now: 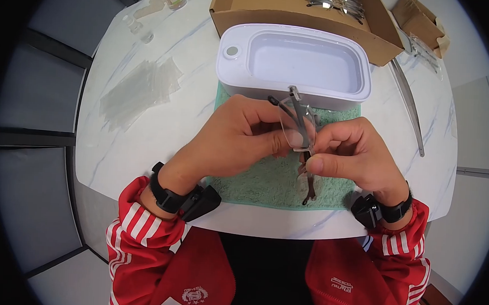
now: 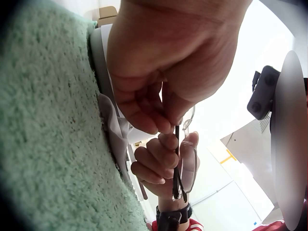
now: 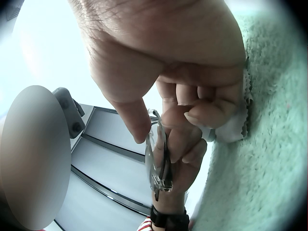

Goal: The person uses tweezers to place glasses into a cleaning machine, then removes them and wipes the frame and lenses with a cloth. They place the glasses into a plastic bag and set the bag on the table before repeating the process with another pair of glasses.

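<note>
A pair of eyeglasses [image 1: 299, 115] with clear lenses and dark temples is held up on edge over a green towel [image 1: 254, 183]. My left hand [image 1: 231, 138] pinches it from the left, thumb and index finger at a lens. From the other side my right hand [image 1: 356, 157] pinches the frame near a temple, its thumb on top and fingers curled. One dark temple tip points down toward the towel's front. In the left wrist view the dark temples [image 2: 176, 175] run between both hands. A pale cloth [image 2: 114, 130] lies on the towel below the hands.
Just behind the hands stands a white basin-like device [image 1: 231, 81] with a round button. A cardboard box [image 1: 388, 41] holding more eyeglasses is behind it. Clear plastic bags [image 1: 141, 91] and small bottles [image 1: 138, 29] lie left; a long grey strip [image 1: 409, 105] lies right.
</note>
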Demonstrator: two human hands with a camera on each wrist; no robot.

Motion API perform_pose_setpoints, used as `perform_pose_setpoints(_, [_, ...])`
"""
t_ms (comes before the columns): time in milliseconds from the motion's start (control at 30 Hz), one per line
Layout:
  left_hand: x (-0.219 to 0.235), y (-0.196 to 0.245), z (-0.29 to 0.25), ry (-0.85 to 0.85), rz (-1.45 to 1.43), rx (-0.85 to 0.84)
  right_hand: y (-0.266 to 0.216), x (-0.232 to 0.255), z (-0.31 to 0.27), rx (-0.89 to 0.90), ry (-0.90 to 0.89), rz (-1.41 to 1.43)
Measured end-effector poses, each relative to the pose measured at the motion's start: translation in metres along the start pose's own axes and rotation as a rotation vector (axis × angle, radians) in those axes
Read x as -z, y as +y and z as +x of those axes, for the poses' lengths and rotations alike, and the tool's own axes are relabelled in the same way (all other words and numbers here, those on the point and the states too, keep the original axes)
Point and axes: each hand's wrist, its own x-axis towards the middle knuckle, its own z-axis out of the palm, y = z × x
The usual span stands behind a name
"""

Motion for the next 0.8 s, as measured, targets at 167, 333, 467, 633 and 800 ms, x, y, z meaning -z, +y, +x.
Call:
perform_pose_setpoints(167, [0.0, 0.003, -0.001, -0.016, -0.068, -0.005, 0.002, -0.001, 0.0, 0.016, -0.076, 0.026])
perform_pose_setpoints(333, [0.002, 0.0, 0.001, -0.04, -0.011, -0.137, 0.003, -0.001, -0.002, 0.007, -0.032, -0.011])
perform_pose_setpoints(467, [0.008, -0.005, 0.004, -0.062, 0.071, -0.071, 0.0, -0.002, -0.002, 0.009, -0.006, -0.009])
perform_pose_setpoints(633, [0.011, -0.002, 0.005, -0.113, 0.027, -0.068, 0.0, 0.0, -0.005, 0.071, 0.01, 0.008])
perform_pose_setpoints(800, [0.021, 0.03, -0.017, 0.035, 0.189, -0.067, 0.004, 0.015, -0.009, 0.167, 0.052, 0.02])
